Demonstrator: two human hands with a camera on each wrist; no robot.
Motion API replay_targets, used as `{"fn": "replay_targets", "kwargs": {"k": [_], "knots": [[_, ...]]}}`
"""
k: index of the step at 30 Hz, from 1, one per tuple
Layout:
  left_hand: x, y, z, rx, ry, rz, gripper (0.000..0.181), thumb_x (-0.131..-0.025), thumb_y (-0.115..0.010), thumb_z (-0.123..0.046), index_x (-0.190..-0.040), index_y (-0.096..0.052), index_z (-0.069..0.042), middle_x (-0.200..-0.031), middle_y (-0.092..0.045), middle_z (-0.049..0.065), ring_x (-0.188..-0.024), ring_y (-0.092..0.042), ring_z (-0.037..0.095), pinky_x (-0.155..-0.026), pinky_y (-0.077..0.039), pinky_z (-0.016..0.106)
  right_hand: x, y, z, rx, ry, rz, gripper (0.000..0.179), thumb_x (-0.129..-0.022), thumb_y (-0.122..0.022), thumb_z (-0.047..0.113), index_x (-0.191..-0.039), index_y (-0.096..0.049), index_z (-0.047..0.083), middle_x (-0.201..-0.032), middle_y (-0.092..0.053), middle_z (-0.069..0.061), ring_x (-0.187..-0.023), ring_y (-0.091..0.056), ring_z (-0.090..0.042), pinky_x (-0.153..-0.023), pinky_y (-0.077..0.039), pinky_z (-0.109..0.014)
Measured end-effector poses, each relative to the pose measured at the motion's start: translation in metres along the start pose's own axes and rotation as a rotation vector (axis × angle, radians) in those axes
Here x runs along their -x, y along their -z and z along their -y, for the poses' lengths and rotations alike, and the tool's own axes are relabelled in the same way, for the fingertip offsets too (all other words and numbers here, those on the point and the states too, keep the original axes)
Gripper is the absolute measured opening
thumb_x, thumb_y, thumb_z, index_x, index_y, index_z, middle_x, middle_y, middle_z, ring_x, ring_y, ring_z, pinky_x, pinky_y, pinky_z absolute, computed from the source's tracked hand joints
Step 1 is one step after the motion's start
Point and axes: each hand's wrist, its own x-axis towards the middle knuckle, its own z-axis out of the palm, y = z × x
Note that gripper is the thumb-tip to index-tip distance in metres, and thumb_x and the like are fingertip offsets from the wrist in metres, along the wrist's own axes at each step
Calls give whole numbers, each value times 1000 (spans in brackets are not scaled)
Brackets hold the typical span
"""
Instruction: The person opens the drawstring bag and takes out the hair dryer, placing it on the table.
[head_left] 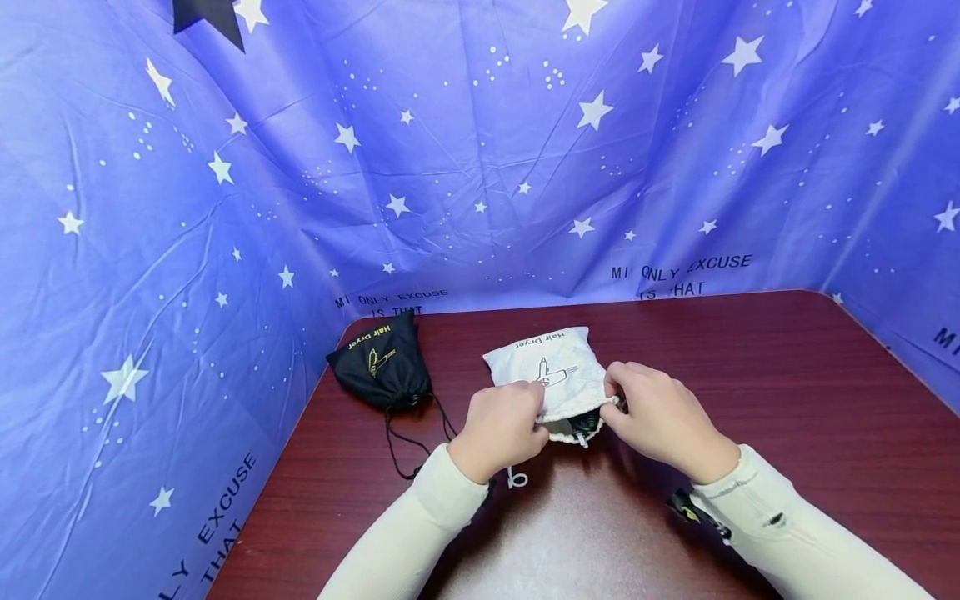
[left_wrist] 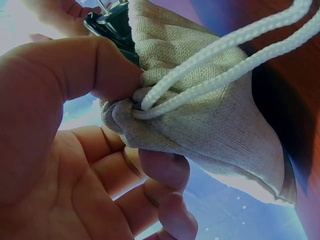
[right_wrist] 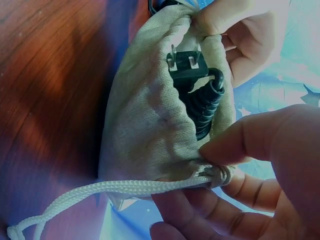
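Two long, creamy-white cloth sleeves (head_left: 408, 537), and a small black thing (head_left: 678, 503) with a yellow mark (head_left: 690, 514) by the right cuff (head_left: 738, 482)

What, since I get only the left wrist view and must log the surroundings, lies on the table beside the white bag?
Observer: The head view shows a black drawstring bag on the table, to the left of the white bag.
Operator: Does the white bag carry any print?
Observer: Yes, its upper face bears the words "Hair Dryer", upside down in the head view.
Operator: And what is the right hand doing?
Observer: It grips the bag's gathered rim at the right end of the opening.
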Motion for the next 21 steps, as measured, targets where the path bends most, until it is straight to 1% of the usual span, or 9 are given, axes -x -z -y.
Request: {"fn": "replay_targets", "kwargs": {"k": [14, 21], "knots": [[0, -1, 0, 11, -1, 2, 31, -75, -79, -28, -75, -48, -24, -68, -50, -13, -54, -48, 6, -43, -37, 34, 0, 2, 0, 9, 1, 11, 20, -76, -73, 16, -84, -55, 20, -74, -50, 7, -60, -46, -14, -53, -37, -32], [0, 1, -1, 12, -1, -9, 30, -73, -78, -27, -73, -49, -24, -67, -51, -13, -56, -54, 10, -44, -39, 36, -1, 2, -1, -2, 15, 4, 20, -74, -72, 14, -82, -55, 20, -73, -52, 5, -61, -46, -14, -54, -38, -32]]}}
